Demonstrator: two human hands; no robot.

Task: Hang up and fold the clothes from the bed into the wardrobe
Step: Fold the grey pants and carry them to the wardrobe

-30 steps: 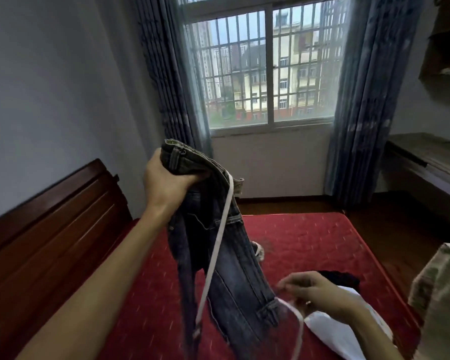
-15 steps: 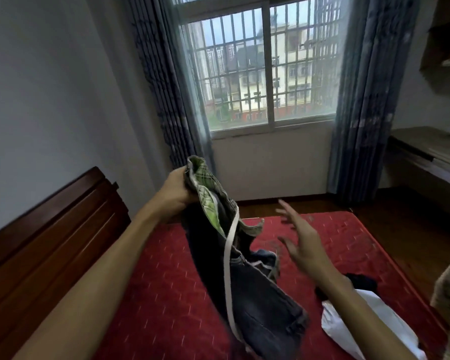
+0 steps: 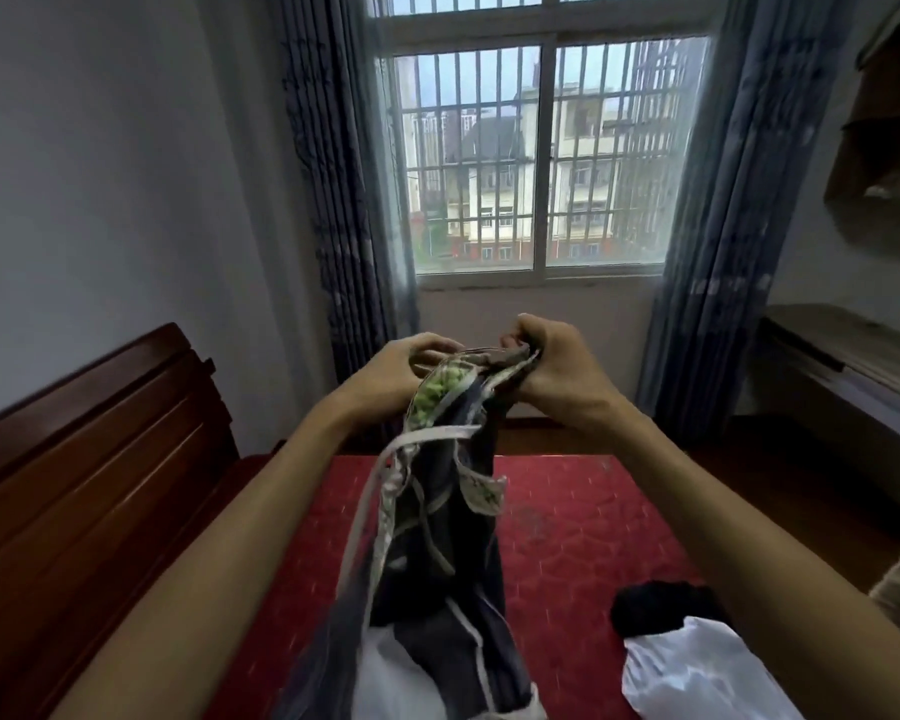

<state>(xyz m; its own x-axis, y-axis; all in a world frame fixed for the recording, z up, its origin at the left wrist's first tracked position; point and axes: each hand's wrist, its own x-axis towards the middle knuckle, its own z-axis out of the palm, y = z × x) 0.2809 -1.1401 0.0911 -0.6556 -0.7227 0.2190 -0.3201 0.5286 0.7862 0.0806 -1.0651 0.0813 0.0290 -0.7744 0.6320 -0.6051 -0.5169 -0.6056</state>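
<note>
Head view: white garment (image 3: 697,672) lies nearest on red mattress (image 3: 567,537), bottom right, black garment (image 3: 661,608) touching its far edge. Dark jeans (image 3: 437,553) hang over mattress, lower end bunched at bottom edge (green plaid lining shows at waistband), white cord (image 3: 370,501) dangling down left side. Left hand (image 3: 385,379) and right hand (image 3: 557,371) both curled round waistband, close together, holding it up. Wooden headboard (image 3: 100,485) at left. Beyond mattress, barred window (image 3: 541,163) between blue curtains (image 3: 723,226); wooden desk (image 3: 853,356) at right wall.
</note>
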